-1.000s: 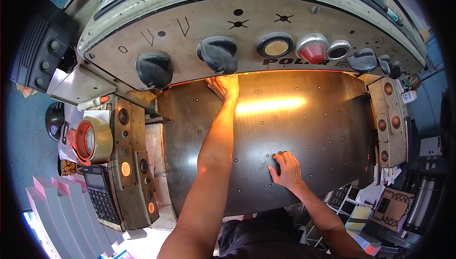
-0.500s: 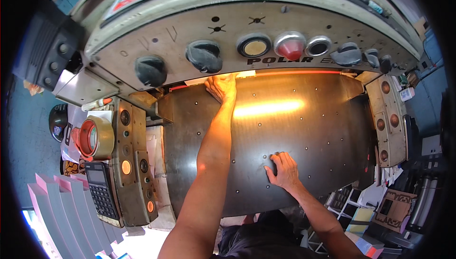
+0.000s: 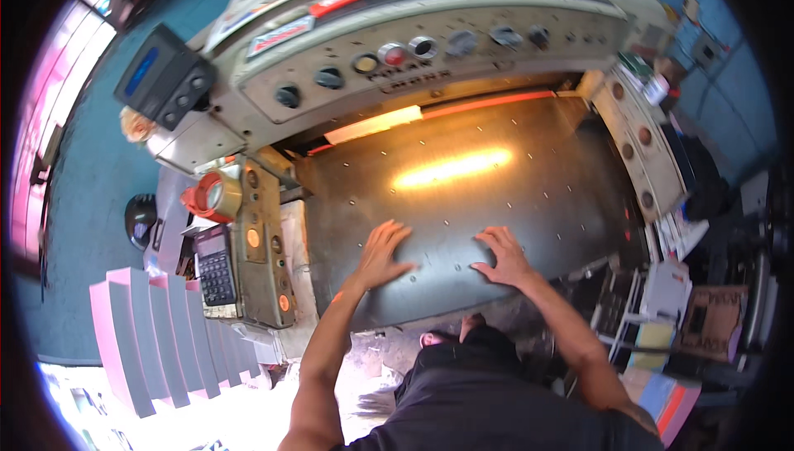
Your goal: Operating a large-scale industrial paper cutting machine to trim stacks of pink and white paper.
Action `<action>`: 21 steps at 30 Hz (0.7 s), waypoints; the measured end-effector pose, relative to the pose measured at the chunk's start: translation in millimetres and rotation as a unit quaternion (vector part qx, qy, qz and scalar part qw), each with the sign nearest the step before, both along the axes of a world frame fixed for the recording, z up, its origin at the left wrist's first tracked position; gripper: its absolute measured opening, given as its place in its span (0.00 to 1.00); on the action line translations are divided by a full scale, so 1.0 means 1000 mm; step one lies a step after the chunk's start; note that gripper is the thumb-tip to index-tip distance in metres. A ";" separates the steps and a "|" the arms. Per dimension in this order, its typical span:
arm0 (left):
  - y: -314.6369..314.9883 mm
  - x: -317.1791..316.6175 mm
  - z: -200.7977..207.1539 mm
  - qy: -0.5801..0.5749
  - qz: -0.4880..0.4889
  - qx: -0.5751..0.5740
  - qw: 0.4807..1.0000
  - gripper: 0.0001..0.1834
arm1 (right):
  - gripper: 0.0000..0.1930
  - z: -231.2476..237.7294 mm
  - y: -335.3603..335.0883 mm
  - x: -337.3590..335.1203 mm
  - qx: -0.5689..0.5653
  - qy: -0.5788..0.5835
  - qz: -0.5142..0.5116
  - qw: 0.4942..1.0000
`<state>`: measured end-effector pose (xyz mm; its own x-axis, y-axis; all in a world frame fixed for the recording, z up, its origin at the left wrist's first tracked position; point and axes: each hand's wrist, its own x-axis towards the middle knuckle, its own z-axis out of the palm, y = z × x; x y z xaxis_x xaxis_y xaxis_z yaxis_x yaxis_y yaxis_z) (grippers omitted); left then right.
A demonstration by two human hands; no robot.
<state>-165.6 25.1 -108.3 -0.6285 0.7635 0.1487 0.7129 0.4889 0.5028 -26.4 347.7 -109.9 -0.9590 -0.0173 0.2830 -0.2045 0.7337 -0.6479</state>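
Both hands now lie open and flat at the frame's lower centre, left hand point(image 3: 382, 254) drawn back from the far slot beside right hand point(image 3: 503, 256) on the steel table point(image 3: 496, 194), gripping nothing.

**A:** Looking straight down at the person now — what's being worn?

**B:** A dark top, black or near enough, filling the bottom of the view. Plain cloth, no print or pattern that shows.

**A:** Sleeves?

**B:** Short. Both forearms are bare all the way down, and the sleeve edge on the right arm sits high up by the shoulder, at the lower edge of the view.

**A:** Gloves, a watch, rings?

**B:** The left hand point(image 3: 382, 254) is bare — the right hand point(image 3: 503, 256) too. Wrists uncovered as well. Anything as small as a ring is too fine to make out.

**A:** Below the top?

**B:** Just dark, hidden in shadow.
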 end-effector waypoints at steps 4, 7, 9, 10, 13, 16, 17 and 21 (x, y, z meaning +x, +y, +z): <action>-0.092 0.121 0.005 -0.016 0.030 -0.159 0.987 0.55 | 0.49 0.026 0.100 0.097 0.221 -0.099 0.026 0.970; -0.107 0.157 -0.009 0.015 0.018 -0.234 0.972 0.60 | 0.56 0.033 0.172 0.147 0.348 -0.200 -0.015 0.916; -0.106 0.165 -0.013 0.024 0.100 -0.272 0.957 0.62 | 0.58 0.028 0.199 0.161 0.378 -0.238 -0.045 0.893; -0.105 0.165 -0.015 0.038 0.088 -0.267 0.959 0.62 | 0.59 0.023 0.208 0.161 0.392 -0.229 -0.073 0.888; -0.101 0.161 -0.014 0.014 0.100 -0.290 0.952 0.59 | 0.59 0.014 0.222 0.160 0.412 -0.236 -0.094 0.875; -0.104 0.158 -0.012 0.013 0.080 -0.292 0.953 0.60 | 0.58 0.010 0.225 0.164 0.418 -0.223 -0.079 0.877; -0.105 0.158 -0.014 0.022 0.073 -0.290 0.954 0.61 | 0.57 0.010 0.225 0.165 0.425 -0.224 -0.075 0.874; -0.108 0.157 -0.020 0.016 0.068 -0.294 0.953 0.61 | 0.57 0.009 0.221 0.166 0.430 -0.188 -0.079 0.880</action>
<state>-9.1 -83.2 -128.4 -0.7302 0.6321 -0.2593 0.6327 0.7688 0.0925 140.1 568.7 -100.9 -0.9916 0.0722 -0.1072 0.0544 0.9856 0.1602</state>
